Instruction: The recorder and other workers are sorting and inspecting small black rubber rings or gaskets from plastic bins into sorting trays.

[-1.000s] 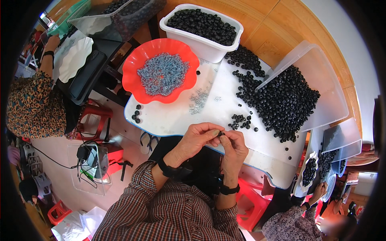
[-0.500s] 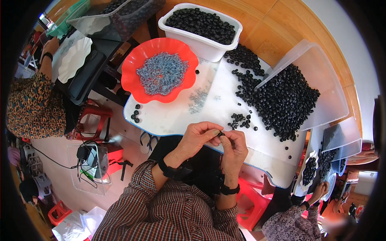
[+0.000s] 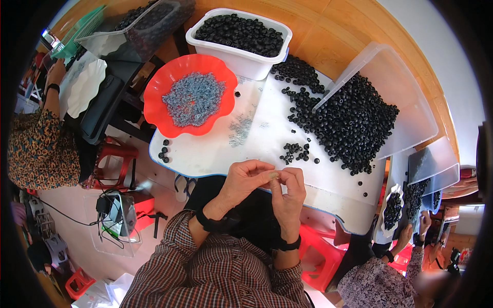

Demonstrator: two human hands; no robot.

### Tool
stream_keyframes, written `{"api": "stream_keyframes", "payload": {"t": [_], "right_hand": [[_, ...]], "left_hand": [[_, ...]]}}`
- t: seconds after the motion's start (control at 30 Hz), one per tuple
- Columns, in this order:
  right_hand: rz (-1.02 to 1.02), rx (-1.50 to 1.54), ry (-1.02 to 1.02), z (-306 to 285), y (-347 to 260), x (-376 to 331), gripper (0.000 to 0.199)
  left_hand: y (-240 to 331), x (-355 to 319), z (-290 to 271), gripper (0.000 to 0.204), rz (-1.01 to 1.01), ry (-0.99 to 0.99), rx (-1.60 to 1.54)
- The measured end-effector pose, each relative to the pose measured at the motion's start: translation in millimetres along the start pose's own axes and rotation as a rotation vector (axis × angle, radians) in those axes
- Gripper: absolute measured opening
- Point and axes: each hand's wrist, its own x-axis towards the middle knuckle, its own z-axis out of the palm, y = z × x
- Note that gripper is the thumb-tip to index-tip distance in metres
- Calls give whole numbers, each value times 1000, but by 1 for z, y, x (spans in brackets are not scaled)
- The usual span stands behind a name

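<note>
My left hand and my right hand meet fingertip to fingertip just over the near edge of the white table. Both are closed in a pinch; whatever lies between the fingertips is hidden or too small to name. Beyond them, to the right, is a small cluster of black round plastic pieces. A large heap of the same pieces spills from a clear bin tipped on its side. To the left stands a red wavy-rimmed bowl with many tiny clear bluish pieces.
A white tub full of black pieces stands at the back, against a wooden panel. Loose clear bits lie mid-table. Co-workers sit at left and lower right. Red stools stand below.
A dark piece showed between my fingertips earlier and is no longer visible there. My hands stay together. The view has shifted slightly. The co-worker at lower right now shows two raised hands.
</note>
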Motion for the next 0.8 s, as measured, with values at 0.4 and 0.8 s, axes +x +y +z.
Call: {"api": "stream_keyframes", "payload": {"t": [0.4,0.8], "right_hand": [[82,214,-10,-1,1,-4,19],[290,521,67,4,-6,-9,9]], "left_hand": [[-5,3,-10,25,-54,-27,-102],[-15,7,-23,28,-43,-205,-547]]}}
